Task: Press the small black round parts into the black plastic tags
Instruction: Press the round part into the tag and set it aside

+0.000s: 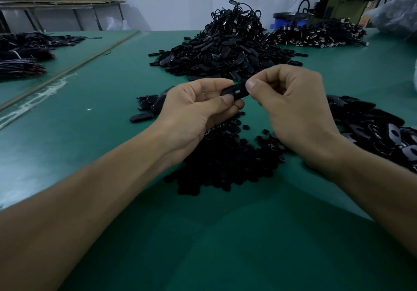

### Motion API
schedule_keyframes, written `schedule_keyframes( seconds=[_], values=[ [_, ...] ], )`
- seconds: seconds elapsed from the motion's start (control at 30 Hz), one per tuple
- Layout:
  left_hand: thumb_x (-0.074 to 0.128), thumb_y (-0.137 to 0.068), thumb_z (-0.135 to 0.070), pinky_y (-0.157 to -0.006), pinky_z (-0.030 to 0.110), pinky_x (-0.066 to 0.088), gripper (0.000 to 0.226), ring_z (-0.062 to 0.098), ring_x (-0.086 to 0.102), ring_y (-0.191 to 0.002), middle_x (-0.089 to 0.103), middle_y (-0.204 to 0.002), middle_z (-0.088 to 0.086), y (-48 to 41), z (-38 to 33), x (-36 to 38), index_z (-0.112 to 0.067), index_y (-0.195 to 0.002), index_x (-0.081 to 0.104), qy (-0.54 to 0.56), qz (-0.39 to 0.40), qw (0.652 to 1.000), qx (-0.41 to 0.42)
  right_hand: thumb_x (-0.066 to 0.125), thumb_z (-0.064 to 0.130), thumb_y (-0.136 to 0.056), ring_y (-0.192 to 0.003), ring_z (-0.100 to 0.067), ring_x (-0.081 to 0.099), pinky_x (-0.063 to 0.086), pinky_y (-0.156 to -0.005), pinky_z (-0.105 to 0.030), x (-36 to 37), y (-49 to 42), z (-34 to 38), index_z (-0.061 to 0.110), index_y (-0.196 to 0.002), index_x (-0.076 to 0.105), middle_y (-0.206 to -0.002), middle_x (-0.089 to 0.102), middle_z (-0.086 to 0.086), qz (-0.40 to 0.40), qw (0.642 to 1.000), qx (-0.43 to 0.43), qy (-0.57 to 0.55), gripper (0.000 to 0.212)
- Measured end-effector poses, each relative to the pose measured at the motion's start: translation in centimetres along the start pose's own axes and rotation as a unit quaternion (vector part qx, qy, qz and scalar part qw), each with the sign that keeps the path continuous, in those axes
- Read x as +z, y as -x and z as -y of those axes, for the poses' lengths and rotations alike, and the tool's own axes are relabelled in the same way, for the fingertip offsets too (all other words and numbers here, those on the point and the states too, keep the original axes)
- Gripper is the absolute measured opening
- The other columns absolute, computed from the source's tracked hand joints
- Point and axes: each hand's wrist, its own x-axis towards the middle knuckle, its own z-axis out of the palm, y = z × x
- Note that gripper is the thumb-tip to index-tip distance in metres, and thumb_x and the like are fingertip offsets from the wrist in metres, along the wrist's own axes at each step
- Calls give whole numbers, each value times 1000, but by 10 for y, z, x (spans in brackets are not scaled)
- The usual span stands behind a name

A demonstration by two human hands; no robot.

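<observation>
- Black plastic tag (237,91) is held above the tabletop (90,132), near the middle of the view, flat side up with a small slot showing.
- Left hand (194,108) has its grip clamped on the tag's 9 o'clock end, thumb on top and fingers below; that end is covered.
- Right hand (293,110) has its grip closed on the tag's 3 o'clock end, thumb tip against the curled forefinger. Whether a round part sits under the thumb cannot be told.
- Small round parts (225,166) lie heaped on the tabletop under both hands, toward 6 o'clock of the tag; wrists hide the heap's upper edge.
- Loose tags (146,108) lie at 9 o'clock, partly behind the left hand; more tags (372,128) at 3 o'clock run off the frame edge.
- Large tag pile (225,53) rises at 12 o'clock, with cords on top.
- Cord bundles (22,53) at 10 o'clock are cut by the frame and too dark to read.
</observation>
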Motion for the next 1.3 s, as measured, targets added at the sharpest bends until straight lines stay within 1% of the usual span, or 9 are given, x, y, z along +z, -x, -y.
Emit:
schedule_keyframes(
  seconds=[0.13,0.27,0.37,0.6,0.73,0.83,0.97,1.13,1.3],
  values=[
    [59,-89,12,-70,21,59,19,20,75,-77,75,-84,11,-1,1,-1,-3,-96,67,2,-3,1000,-4,65,23,-95,-56,2,47,41,-55,-13,-1,0,-1,26,-77,66,-66,59,12,0,1000,14,-14,18],
    [61,-88,11,-69,20,59,18,21,75,-79,76,-87,13,-2,1,-2,-4,-95,69,-4,-8,1000,1,66,22,-94,-58,2,51,46,-57,-14,-1,1,-1,28,-76,66,-66,62,12,9,1000,-2,6,19],
    [64,-86,11,-70,20,58,19,21,76,-80,76,-87,13,-2,1,-3,-4,-96,70,-10,-9,1000,9,66,22,-94,-57,3,52,46,-57,-15,1,2,-1,29,-75,66,-64,62,13,21,999,-11,24,20],
    [68,-82,9,-70,20,58,20,22,76,-82,77,-87,13,-1,1,-3,-5,-95,72,-23,-11,999,18,66,22,-93,-55,3,54,43,-55,-12,2,3,-3,31,-74,66,-58,61,18,25,998,-22,48,22],
    [68,-83,10,-72,21,59,21,19,76,-81,77,-84,10,-1,2,-3,-6,-94,72,-41,-10,999,27,66,23,-93,-56,5,54,43,-55,-11,3,3,-4,32,-74,66,-60,62,23,34,998,-23,52,22],
    [68,-83,11,-73,22,59,21,17,75,-79,77,-82,8,0,2,-2,-7,-93,72,-61,-12,997,36,65,23,-94,-56,5,54,42,-53,-10,3,3,-4,31,-75,65,-63,62,25,39,997,-25,62,21],
    [70,-82,11,-71,21,59,22,16,75,-77,77,-80,8,2,2,1,-8,-92,74,-91,-18,994,49,66,22,-94,-56,2,56,43,-52,-11,4,4,-4,30,-75,65,-59,61,15,29,996,-29,81,21],
    [73,-82,9,-72,22,58,23,17,75,-76,76,-78,7,2,4,1,-12,-90,74,-148,-35,986,67,66,21,-93,-58,1,57,44,-52,-11,6,4,-5,26,-77,68,-63,62,13,25,994,-24,104,17],
    [75,-84,3,-76,25,59,22,15,76,-76,78,-80,2,0,7,-3,-17,-92,74,-242,-55,963,109,66,20,-94,-69,-2,62,50,-60,-15,10,8,-4,24,-81,71,-70,66,13,18,991,-37,128,14]
  ],
)
